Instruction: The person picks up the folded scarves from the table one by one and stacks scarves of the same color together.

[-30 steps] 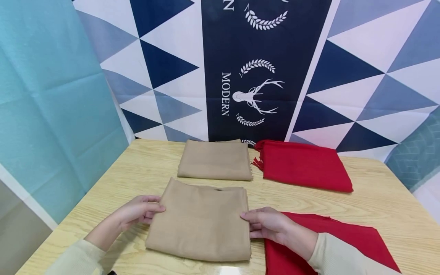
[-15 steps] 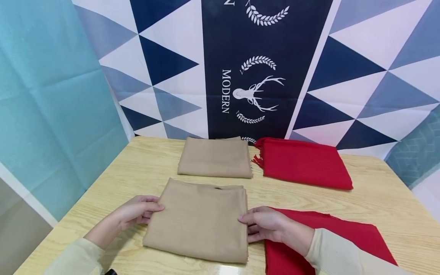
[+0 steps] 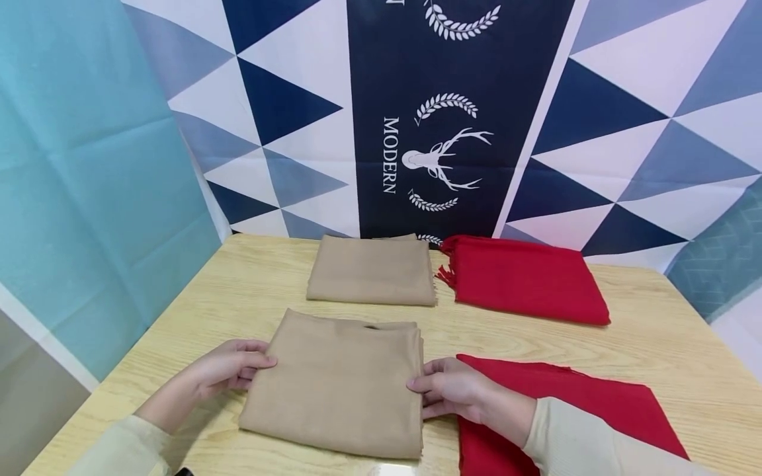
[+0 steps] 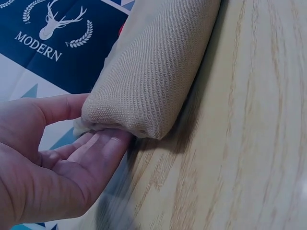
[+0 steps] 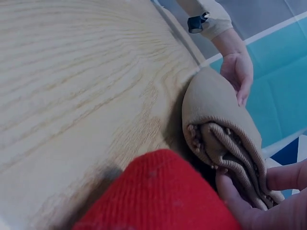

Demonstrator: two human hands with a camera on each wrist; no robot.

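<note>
A: "Left hand (image 3: 232, 370) at one side, fingers (image 4: 103, 155) pinching the folded tan cloth (image 3: 333, 387)!"
B: "Right hand (image 3: 455, 390) pinches the opposite edge! Position?"
A: "Near side of the counter (image 3: 178, 317), between both hands; second tan cloth (image 3: 372, 271) behind, nearer red cloth (image 3: 625, 406) to its right!"

Bright head view, glare on the near tabletop (image 3: 196, 311), dimmer wrist views.

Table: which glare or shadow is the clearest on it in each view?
Head view: white glare on the table at the picture's bottom; left wrist: dark shadow along the held beige cloth; right wrist: dark shadow beside the red cloth.
</note>
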